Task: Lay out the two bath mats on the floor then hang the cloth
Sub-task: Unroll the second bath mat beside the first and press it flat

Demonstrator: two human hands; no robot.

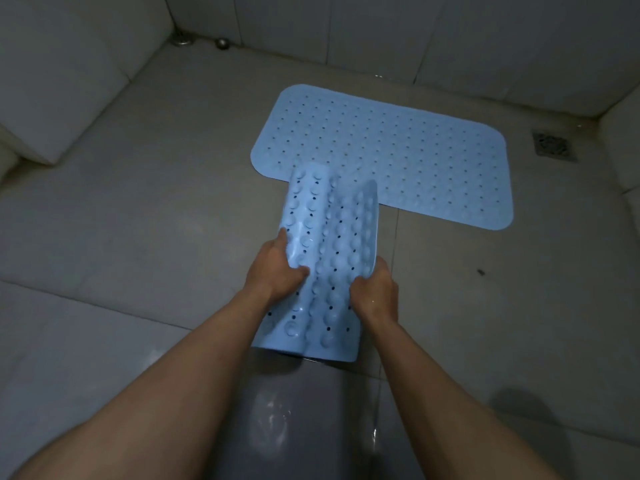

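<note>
One light blue perforated bath mat (398,150) lies flat on the tiled floor ahead, slightly to the right. A second blue mat (332,237) is folded lengthwise, its suction-cup side outward, and held above the floor in front of me. My left hand (273,271) grips its left fold, thumb on top. My right hand (375,289) grips its right edge. The far end of the folded mat overlaps the near left corner of the flat mat in view. No cloth is visible.
A square floor drain (552,145) sits at the right near the wall. A round metal fitting (183,39) and a small metal knob (222,43) stand at the far wall base. Tiled walls close the left, back and right sides. Wet grey floor (138,237) lies on the left.
</note>
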